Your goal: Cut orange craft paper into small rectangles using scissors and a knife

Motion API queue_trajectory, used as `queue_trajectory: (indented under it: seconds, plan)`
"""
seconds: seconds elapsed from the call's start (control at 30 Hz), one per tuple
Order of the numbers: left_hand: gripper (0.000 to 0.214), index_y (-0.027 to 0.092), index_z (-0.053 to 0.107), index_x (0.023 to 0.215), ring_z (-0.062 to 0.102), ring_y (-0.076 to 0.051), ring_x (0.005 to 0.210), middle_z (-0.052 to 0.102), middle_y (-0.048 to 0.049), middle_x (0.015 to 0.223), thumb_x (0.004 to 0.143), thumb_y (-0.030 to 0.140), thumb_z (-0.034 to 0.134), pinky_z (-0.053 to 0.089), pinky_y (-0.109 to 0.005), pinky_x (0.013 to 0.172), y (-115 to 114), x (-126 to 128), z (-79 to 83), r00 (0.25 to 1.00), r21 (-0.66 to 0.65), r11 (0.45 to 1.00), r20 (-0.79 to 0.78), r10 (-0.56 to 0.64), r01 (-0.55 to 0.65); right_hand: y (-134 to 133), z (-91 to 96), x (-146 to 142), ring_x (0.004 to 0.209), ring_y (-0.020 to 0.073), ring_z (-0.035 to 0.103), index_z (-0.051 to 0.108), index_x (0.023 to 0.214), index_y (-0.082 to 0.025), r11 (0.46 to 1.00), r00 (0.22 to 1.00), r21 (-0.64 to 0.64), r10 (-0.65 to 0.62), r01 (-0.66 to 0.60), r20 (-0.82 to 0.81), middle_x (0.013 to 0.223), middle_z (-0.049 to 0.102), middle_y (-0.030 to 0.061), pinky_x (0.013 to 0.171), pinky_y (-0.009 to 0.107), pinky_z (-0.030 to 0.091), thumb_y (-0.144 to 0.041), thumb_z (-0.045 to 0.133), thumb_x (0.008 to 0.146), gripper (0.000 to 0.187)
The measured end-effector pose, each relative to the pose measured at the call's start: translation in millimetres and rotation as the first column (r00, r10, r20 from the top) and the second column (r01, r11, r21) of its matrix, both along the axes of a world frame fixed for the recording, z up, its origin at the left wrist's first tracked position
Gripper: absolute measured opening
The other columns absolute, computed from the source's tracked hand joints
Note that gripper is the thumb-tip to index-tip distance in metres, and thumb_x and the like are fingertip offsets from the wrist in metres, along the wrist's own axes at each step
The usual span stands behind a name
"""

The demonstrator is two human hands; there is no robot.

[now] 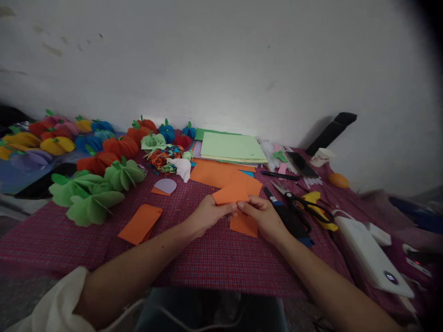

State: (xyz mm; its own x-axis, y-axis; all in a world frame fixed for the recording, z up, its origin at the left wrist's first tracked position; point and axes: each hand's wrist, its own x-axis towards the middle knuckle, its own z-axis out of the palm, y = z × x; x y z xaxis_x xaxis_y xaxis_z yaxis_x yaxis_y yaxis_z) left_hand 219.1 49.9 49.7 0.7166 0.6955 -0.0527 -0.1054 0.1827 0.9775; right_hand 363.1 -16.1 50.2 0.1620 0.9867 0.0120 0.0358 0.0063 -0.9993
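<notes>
Between my two hands is a piece of orange paper point(230, 192), raised a little above the table. My left hand point(211, 212) grips its left side, thumb on top. At its lower right edge my right hand point(261, 213) pinches the same paper, the thumbs almost meeting. Under my hands lies another orange paper piece point(245, 226), partly covered by the fingers. Larger orange sheets point(211, 173) lie just beyond. To the left rests a small stack of orange rectangles point(140, 224), and farther back a lilac rounded paper shape point(165, 186) on an orange one.
Several coloured paper pumpkins point(119, 146) and green ones point(92, 205) fill the left. Pale green sheets point(231, 146) lie at the back by the wall. On the right are black scissors point(301, 203), a phone point(302, 164), a paper cup point(321, 157) and a white power bank point(372, 253).
</notes>
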Motion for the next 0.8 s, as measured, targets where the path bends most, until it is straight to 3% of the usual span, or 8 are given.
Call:
queue_trajectory:
  seconds: [0.2,0.37,0.5,0.57,0.67,0.8]
  plan:
    - [0.021,0.011,0.063,0.073,0.053,-0.010,0.057,0.061,-0.0024,0.065,0.068,0.031,0.062,0.043,-0.025,0.058,1.2,2.6,-3.3,1.000,-0.011,1.000,-0.002,0.009,-0.009,2.6,-3.6,1.0,0.060,0.0100,0.049,0.058,0.066,-0.017,0.989,0.978,0.018,-0.146,0.150,-0.148,0.064,0.056,-0.0014,0.061,0.023,0.041,-0.032,0.067,0.066,0.017]
    - [0.024,0.010,0.062,0.064,0.054,-0.011,0.054,0.062,-0.0042,0.062,0.068,0.033,0.061,0.042,-0.025,0.058,3.2,2.3,-3.5,0.998,0.000,1.000,-0.056,-0.005,0.005,4.3,8.6,19.3,0.068,0.0124,0.053,0.055,0.066,-0.019,0.951,0.931,0.098,-0.259,0.292,-0.256,0.073,0.058,0.0000,0.068,0.028,0.043,-0.032,0.066,0.066,0.017]
    - [0.025,0.011,0.063,0.074,0.057,-0.012,0.061,0.065,-0.0059,0.072,0.072,0.036,0.056,0.041,-0.024,0.060,6.9,-1.3,2.3,0.991,0.008,0.992,-0.040,0.127,-0.127,2.7,13.7,30.8,0.065,0.0130,0.054,0.053,0.063,-0.020,0.925,0.922,0.145,-0.313,0.351,-0.229,0.070,0.059,-0.0009,0.068,0.030,0.044,-0.029,0.068,0.064,0.018]
    - [0.032,0.013,0.062,0.087,0.058,-0.013,0.066,0.066,-0.0069,0.080,0.077,0.041,0.049,0.040,-0.024,0.061,9.5,-4.3,7.3,0.986,-0.025,0.986,0.001,0.167,-0.167,1.1,12.4,30.2,0.063,0.0125,0.054,0.054,0.067,-0.020,0.939,0.938,0.131,-0.289,0.317,-0.192,0.070,0.059,-0.0015,0.066,0.029,0.044,-0.029,0.068,0.064,0.017]
    - [0.042,0.015,0.056,0.103,0.059,-0.016,0.079,0.065,-0.0087,0.089,0.080,0.047,0.041,0.040,-0.026,0.068,11.8,-9.1,14.8,0.990,-0.083,0.990,0.072,0.122,-0.116,-2.3,9.8,23.9,0.063,0.0113,0.052,0.057,0.075,-0.021,0.973,0.974,0.094,-0.200,0.210,-0.105,0.070,0.058,-0.0024,0.065,0.027,0.043,-0.030,0.065,0.068,0.014]
    - [0.041,0.016,0.056,0.102,0.056,-0.016,0.083,0.062,-0.0067,0.091,0.078,0.047,0.045,0.039,-0.028,0.073,8.2,-11.2,19.2,0.998,-0.067,0.998,0.069,0.003,0.002,-6.7,9.0,14.0,0.061,0.0104,0.051,0.061,0.073,-0.018,0.999,0.999,-0.035,0.030,-0.029,0.022,0.069,0.059,-0.0012,0.060,0.024,0.040,-0.033,0.060,0.072,0.016]
